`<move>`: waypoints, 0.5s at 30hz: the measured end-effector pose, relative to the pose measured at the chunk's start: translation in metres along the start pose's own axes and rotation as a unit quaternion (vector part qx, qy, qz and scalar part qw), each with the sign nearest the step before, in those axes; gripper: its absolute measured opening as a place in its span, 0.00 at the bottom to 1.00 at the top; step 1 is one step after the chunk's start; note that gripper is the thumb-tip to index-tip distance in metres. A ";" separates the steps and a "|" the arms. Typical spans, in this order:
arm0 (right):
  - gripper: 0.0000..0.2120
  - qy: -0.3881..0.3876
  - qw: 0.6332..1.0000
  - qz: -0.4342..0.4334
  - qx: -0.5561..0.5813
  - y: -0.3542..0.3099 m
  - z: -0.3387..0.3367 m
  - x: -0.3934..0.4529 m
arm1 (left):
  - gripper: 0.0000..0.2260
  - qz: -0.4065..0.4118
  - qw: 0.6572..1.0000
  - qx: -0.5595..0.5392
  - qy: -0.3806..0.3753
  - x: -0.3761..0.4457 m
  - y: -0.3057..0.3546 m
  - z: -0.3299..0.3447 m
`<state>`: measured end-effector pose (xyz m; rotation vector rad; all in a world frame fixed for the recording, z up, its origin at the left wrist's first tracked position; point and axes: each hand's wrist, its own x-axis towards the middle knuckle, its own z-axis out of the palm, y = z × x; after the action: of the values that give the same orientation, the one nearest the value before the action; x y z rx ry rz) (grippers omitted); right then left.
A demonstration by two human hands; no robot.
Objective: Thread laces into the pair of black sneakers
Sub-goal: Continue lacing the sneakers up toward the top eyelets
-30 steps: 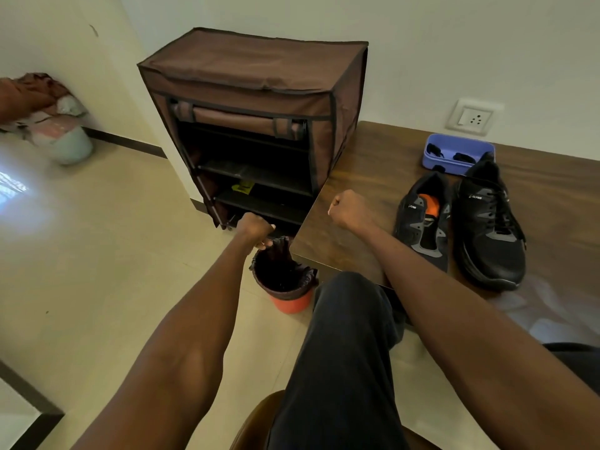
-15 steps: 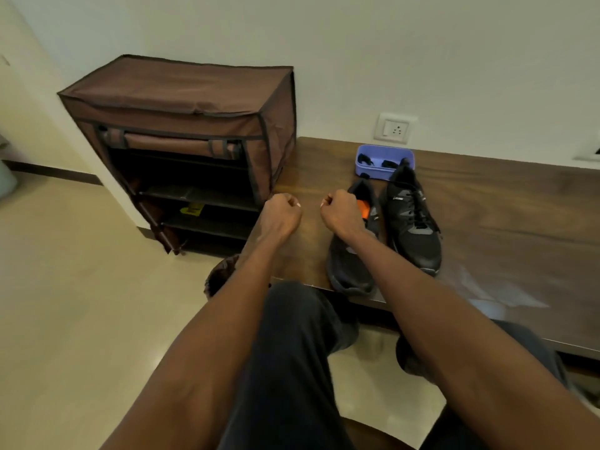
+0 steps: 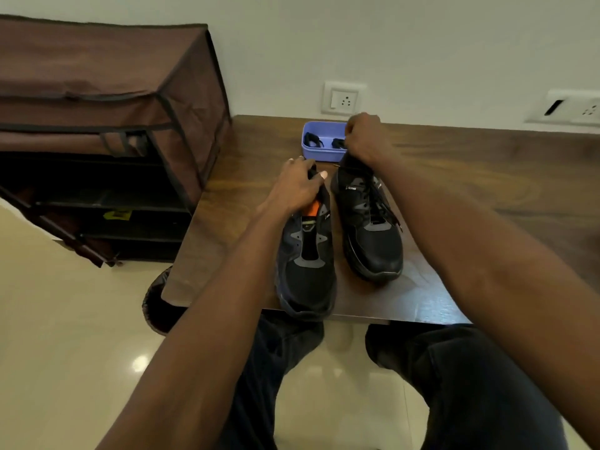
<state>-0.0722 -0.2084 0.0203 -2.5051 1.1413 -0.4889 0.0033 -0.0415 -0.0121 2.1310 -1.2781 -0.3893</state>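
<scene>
Pair of black sneakers on wooden table (image 3: 487, 190). Right sneaker (image 3: 373, 228): laced; right hand (image 3: 363, 138) grips its heel collar. Left sneaker (image 3: 306, 264): unlaced, orange insole showing; left hand (image 3: 297, 186) grasps its heel. Blue tray (image 3: 321, 151) behind holds coiled black laces (image 3: 312, 139). Remaining, by judgement: one shoe. Side logo small, not legible.

Dark wood-grain desk (image 3: 487, 177) along a pale wall, brown fabric shoe rack (image 3: 107, 92) with open front standing at its left end, white wall socket (image 3: 344, 98) above the desk, second switch plate (image 3: 571, 107) farther right, glossy cream floor tiles (image 3: 65, 352)
</scene>
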 end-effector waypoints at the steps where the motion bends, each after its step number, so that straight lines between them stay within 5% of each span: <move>1: 0.11 -0.004 1.000 0.001 -0.009 0.000 0.004 0.012 | 0.14 0.003 1.000 -0.004 -0.001 0.002 -0.004 0.003; 4: 0.02 -0.056 0.996 0.011 -0.064 0.004 0.023 0.048 | 0.14 0.023 1.000 -0.014 0.005 0.007 -0.014 0.012; 8: 0.15 -0.136 0.983 0.025 -0.124 0.009 0.054 0.088 | 0.13 0.027 0.998 -0.043 0.028 0.011 -0.019 0.017; 15: 0.16 -0.235 0.959 0.003 -0.157 -0.022 0.098 0.131 | 0.20 -0.002 0.994 -0.088 0.062 0.018 -0.022 0.005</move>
<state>0.0657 -0.2793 -0.0350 -2.6644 1.0946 0.3094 0.0241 -0.0515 -0.0287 1.9764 -1.1269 -0.3511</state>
